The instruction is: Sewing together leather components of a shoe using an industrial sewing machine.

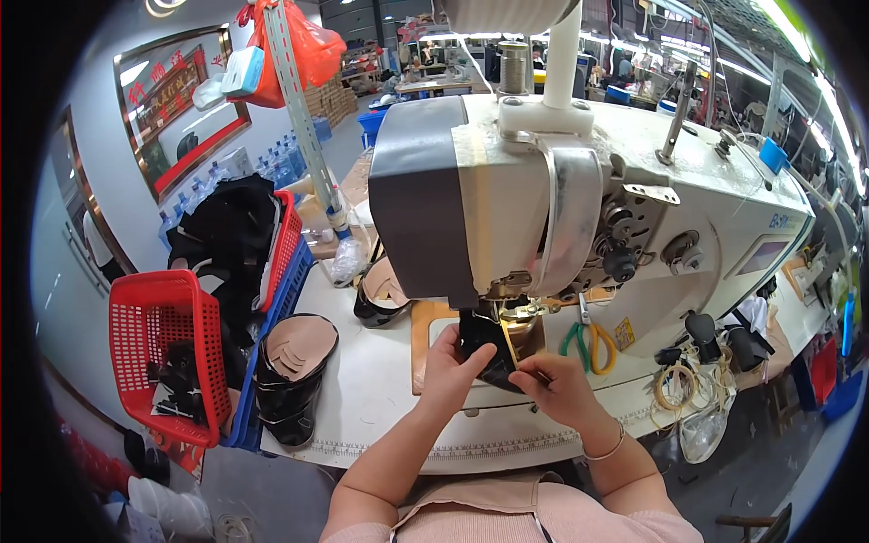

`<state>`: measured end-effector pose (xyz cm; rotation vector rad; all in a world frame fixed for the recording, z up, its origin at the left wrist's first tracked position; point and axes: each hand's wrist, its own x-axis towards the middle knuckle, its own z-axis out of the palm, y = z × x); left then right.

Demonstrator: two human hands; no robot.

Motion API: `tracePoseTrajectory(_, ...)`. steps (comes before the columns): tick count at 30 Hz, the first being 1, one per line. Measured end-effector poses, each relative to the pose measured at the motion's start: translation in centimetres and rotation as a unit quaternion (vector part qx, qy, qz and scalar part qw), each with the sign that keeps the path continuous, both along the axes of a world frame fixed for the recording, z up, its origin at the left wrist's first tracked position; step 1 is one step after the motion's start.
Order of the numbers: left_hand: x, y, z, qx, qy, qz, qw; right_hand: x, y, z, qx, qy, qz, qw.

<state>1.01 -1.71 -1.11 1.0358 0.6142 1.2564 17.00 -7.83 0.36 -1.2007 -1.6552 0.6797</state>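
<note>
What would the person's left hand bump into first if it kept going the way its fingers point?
Probably the black piece that the left hand already touches, then the sewing machine's presser-foot area just beyond. Depth is hard to judge through the fisheye.

My fingers (529,369) are on a black piece (484,348); the sewing machine (579,199) is cream and grey, the basket (163,348) red, the scissors (588,344) green and yellow.
</note>
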Motion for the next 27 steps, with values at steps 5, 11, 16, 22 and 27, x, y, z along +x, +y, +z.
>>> tracePoseTrajectory(5,-0.7,1.9,0.4,-0.037,0.010,-0.020,0.999,-1.1,0.4,1.6,0.029,-0.033,-0.038,0.998)
tracePoseTrajectory(11,-0.7,3.3,0.4,-0.045,0.018,-0.043,0.998,-1.2,1.2,1.4,0.023,-0.030,-0.052,0.998)
tracePoseTrajectory(16,-0.9,2.6,0.6,0.003,0.031,-0.020,0.999,-1.2,1.8,1.8,0.043,-0.057,-0.057,0.996)
tracePoseTrajectory(22,-1.0,3.5,0.0,-0.018,0.031,-0.020,0.999,-2.0,2.0,2.0,0.077,-0.068,-0.099,0.990)
tracePoseTrajectory(27,-1.5,2.3,-1.2,-0.012,0.018,-0.062,0.998,-1.4,0.9,0.7,0.187,-0.126,-0.081,0.971)
